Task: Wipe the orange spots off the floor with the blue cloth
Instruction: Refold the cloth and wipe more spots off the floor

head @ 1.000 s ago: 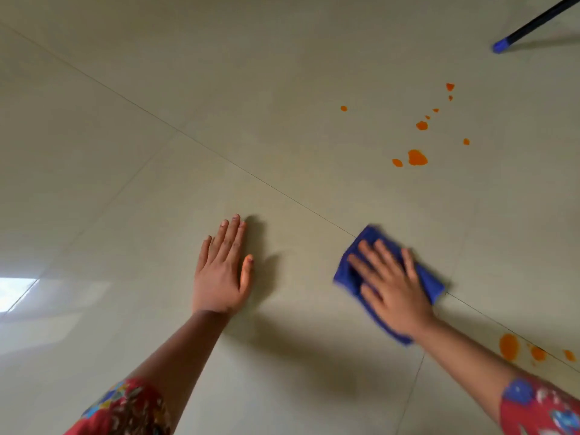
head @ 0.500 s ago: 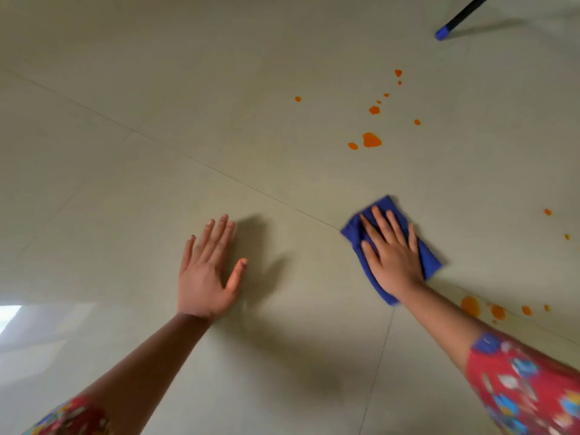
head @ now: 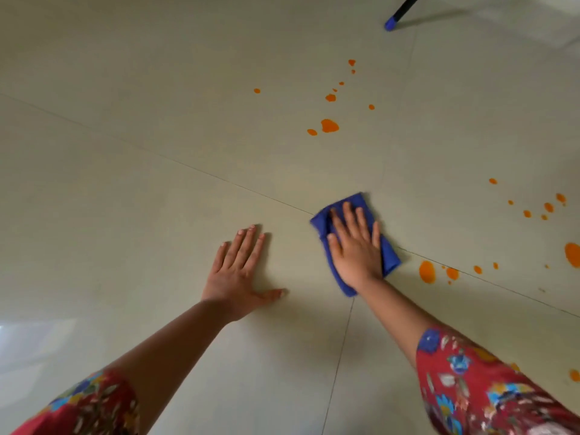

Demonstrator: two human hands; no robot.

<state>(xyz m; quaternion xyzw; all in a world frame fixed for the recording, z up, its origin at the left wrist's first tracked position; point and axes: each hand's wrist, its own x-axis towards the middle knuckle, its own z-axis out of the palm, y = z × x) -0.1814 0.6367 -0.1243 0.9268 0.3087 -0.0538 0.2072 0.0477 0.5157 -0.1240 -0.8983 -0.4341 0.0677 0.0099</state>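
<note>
The folded blue cloth (head: 389,255) lies flat on the pale tiled floor (head: 157,183), pressed down by my right hand (head: 356,246) with fingers spread over it. My left hand (head: 240,271) rests flat on the bare floor to its left, palm down, holding nothing. A big orange spot (head: 329,125) with several smaller ones lies farther away, above the cloth. Another large orange spot (head: 426,271) sits just right of the cloth, with more drops (head: 547,207) scattered toward the right edge.
A dark pole with a blue tip (head: 390,24) touches the floor at the top right. Tile joints cross beneath the cloth. A large orange blot (head: 572,254) is cut by the right edge. My red patterned sleeves (head: 489,387) fill the lower corners.
The view has shifted, bringing more orange drops into sight at the right. My right hand with the cloth has turned, fingers now pointing more straight away. The left thumb has spread outward.
</note>
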